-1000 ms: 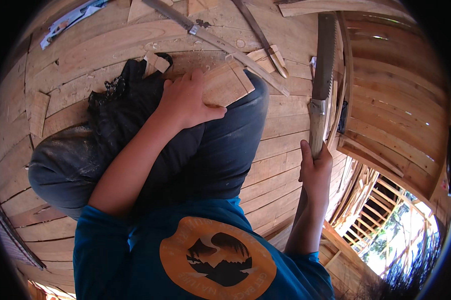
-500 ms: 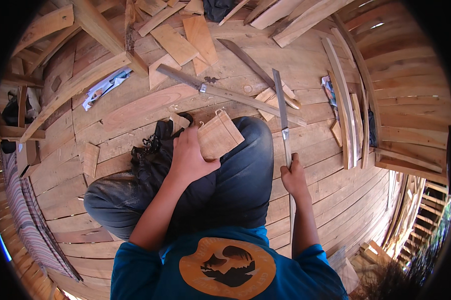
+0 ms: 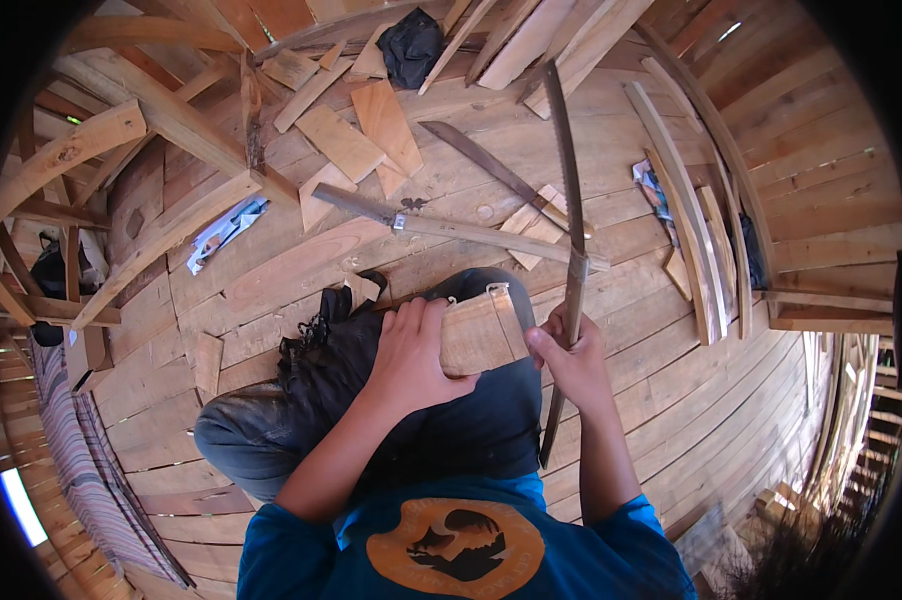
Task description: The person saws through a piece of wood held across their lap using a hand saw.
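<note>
My left hand (image 3: 409, 356) is wrapped round a pale wooden block (image 3: 483, 338) above my lap. A line crosses the block near its right end, and thin curls cling to its far edge. In my right hand (image 3: 577, 368) is a long-handled saw (image 3: 573, 180), its narrow toothed blade pointing away from me and its handle running back past my wrist. My right thumb is close to the block's right end; whether they touch I cannot tell. Black cloth (image 3: 336, 345) lies over my left leg under my left forearm.
Another long saw (image 3: 461, 232) lies on the plank floor ahead, near a machete (image 3: 506, 170) and board offcuts (image 3: 339, 140). A wooden frame (image 3: 171, 240) stands at the left. Long planks (image 3: 686, 215) lie at the right. A black bag (image 3: 409, 48) sits at the far side.
The block and my left hand have moved right, and the saw has come nearer to the block's right end. The saw has turned in my right hand. The whole view has shifted slightly.
</note>
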`<state>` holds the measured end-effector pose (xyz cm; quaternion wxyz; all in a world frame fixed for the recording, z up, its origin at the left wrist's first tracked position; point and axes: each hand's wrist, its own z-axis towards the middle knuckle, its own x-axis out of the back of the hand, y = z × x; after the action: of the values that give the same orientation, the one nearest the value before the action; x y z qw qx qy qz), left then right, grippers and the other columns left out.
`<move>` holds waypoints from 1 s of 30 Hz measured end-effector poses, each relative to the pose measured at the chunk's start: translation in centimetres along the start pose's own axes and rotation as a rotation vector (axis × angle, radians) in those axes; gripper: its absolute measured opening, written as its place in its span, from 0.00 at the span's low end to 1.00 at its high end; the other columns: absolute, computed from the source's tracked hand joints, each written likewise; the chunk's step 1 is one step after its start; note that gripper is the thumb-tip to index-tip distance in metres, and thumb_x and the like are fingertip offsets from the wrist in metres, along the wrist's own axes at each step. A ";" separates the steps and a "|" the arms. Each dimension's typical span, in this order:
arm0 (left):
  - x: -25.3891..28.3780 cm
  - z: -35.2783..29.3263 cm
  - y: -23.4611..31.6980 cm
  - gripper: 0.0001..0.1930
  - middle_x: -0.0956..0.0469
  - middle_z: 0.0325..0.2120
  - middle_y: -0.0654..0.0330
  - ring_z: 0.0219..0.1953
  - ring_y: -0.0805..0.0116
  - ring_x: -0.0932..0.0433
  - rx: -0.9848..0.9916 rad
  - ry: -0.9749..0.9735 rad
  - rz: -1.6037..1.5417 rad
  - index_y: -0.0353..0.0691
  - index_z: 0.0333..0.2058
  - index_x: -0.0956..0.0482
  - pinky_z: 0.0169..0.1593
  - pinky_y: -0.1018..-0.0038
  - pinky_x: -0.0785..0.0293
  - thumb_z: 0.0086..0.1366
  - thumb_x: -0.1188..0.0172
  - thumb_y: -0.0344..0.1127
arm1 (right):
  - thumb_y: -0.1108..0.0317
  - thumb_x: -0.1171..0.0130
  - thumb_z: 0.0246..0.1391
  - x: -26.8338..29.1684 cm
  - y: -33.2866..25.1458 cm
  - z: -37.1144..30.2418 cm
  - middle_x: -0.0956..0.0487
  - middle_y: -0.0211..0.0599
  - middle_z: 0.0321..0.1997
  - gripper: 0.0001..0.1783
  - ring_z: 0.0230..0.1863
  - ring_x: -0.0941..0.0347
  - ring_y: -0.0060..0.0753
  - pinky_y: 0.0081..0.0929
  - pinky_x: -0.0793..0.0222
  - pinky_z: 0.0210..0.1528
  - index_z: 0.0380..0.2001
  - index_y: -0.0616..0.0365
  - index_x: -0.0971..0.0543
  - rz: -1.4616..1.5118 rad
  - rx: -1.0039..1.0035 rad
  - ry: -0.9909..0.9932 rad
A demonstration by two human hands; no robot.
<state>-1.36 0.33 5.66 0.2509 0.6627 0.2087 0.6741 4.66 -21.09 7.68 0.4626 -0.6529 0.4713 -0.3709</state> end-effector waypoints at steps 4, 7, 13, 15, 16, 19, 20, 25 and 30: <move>-0.1 -0.3 0.5 0.44 0.28 0.40 0.49 0.44 0.50 0.28 -0.040 0.054 -0.006 0.35 0.50 0.32 0.48 0.59 0.36 0.34 0.22 0.48 | 0.62 0.30 0.54 -0.6 0.5 1.1 0.25 0.28 0.23 0.16 0.20 0.33 0.14 0.16 0.40 0.20 0.30 0.59 0.27 -0.090 0.076 -0.074; -0.3 -0.5 0.8 0.43 0.28 0.39 0.50 0.42 0.50 0.28 -0.036 0.061 -0.042 0.36 0.48 0.32 0.46 0.59 0.36 0.33 0.22 0.48 | 0.61 0.33 0.57 -0.9 -0.7 0.9 0.26 0.26 0.19 0.15 0.17 0.35 0.13 0.15 0.43 0.17 0.33 0.62 0.22 -0.019 -0.179 -0.151; -1.1 -1.5 0.3 0.43 0.28 0.37 0.50 0.41 0.50 0.28 -0.033 0.103 -0.086 0.36 0.47 0.32 0.45 0.60 0.37 0.30 0.23 0.45 | 0.60 0.36 0.59 -0.7 1.3 1.1 0.27 0.24 0.16 0.14 0.13 0.35 0.13 0.16 0.44 0.14 0.31 0.63 0.20 0.136 -0.184 -0.267; -1.3 -1.7 0.1 0.43 0.28 0.38 0.50 0.41 0.50 0.28 -0.036 0.107 -0.112 0.37 0.47 0.32 0.45 0.60 0.38 0.29 0.24 0.45 | 0.61 0.36 0.59 -0.7 1.7 1.1 0.27 0.25 0.16 0.14 0.13 0.34 0.14 0.16 0.43 0.13 0.31 0.63 0.20 0.144 -0.173 -0.279; -1.3 -1.6 0.0 0.43 0.28 0.38 0.50 0.41 0.50 0.27 -0.038 0.114 -0.125 0.37 0.47 0.32 0.45 0.60 0.38 0.29 0.24 0.44 | 0.61 0.36 0.59 -0.6 1.8 1.2 0.26 0.26 0.17 0.14 0.13 0.33 0.15 0.17 0.42 0.13 0.31 0.63 0.20 0.147 -0.171 -0.279; -1.7 -1.6 -0.5 0.43 0.28 0.38 0.50 0.41 0.50 0.27 -0.054 0.127 -0.151 0.37 0.47 0.32 0.46 0.60 0.38 0.29 0.24 0.44 | 0.62 0.35 0.58 -0.8 2.0 1.3 0.26 0.27 0.18 0.13 0.14 0.33 0.16 0.17 0.42 0.13 0.31 0.63 0.20 0.158 -0.181 -0.254; -1.9 -1.6 -0.6 0.43 0.27 0.39 0.50 0.41 0.50 0.27 -0.049 0.126 -0.159 0.37 0.47 0.32 0.46 0.60 0.38 0.29 0.24 0.44 | 0.62 0.35 0.58 -0.9 2.1 1.4 0.25 0.27 0.18 0.13 0.14 0.32 0.16 0.17 0.42 0.13 0.31 0.62 0.20 0.162 -0.187 -0.241; -2.9 -1.0 -0.8 0.42 0.27 0.40 0.49 0.45 0.50 0.27 0.100 0.045 -0.177 0.36 0.48 0.31 0.47 0.59 0.37 0.32 0.24 0.46 | 0.55 0.42 0.64 -1.0 2.6 2.2 0.24 0.30 0.20 0.18 0.15 0.31 0.18 0.17 0.40 0.12 0.37 0.64 0.21 0.096 -0.296 -0.171; -3.6 0.1 -1.0 0.43 0.27 0.40 0.50 0.47 0.50 0.27 0.266 0.037 -0.004 0.36 0.50 0.31 0.48 0.57 0.36 0.35 0.25 0.51 | 0.55 0.55 0.71 1.2 3.2 1.2 0.24 0.31 0.24 0.23 0.17 0.33 0.15 0.18 0.39 0.15 0.48 0.65 0.22 -0.032 -0.165 -0.089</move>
<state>-1.25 -1.07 2.18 0.1584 0.6771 0.3022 0.6520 5.21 -22.35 4.38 0.4218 -0.7122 0.4687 -0.3086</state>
